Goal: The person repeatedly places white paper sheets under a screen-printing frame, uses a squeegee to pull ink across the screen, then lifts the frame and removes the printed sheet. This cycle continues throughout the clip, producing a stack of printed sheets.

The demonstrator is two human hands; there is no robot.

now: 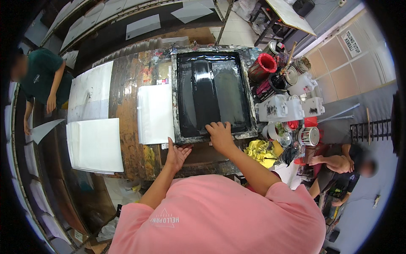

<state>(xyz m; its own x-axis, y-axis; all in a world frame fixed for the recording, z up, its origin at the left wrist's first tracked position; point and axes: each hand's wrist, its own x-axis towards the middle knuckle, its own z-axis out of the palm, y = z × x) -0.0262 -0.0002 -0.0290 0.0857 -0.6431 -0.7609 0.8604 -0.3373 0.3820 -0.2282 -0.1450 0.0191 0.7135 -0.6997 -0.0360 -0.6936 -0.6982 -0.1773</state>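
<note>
A screen printing frame (pixel 250 101) lies on the worn wooden table, its mesh coated with glossy black ink (pixel 205 91). My right hand (pixel 220 136) rests over the frame's near edge, fingers curled onto the inked side. My left hand (pixel 178 153) is at the frame's near left corner, palm turned up, thumb and fingers apart and holding nothing. Just beyond it, a stack of white paper sheets (pixel 155 114) sits against the frame's left side. Whether the left fingertips touch the frame's underside, I cannot tell.
More white sheets (pixel 94 146) lie at the table's left. Ink cans, a red container (pixel 263 67), white jugs (pixel 272 108) and a yellow crumpled cloth (pixel 260 153) crowd the right. One person (pixel 44 76) stands at left holding a sheet; another person (pixel 338 163) sits at right.
</note>
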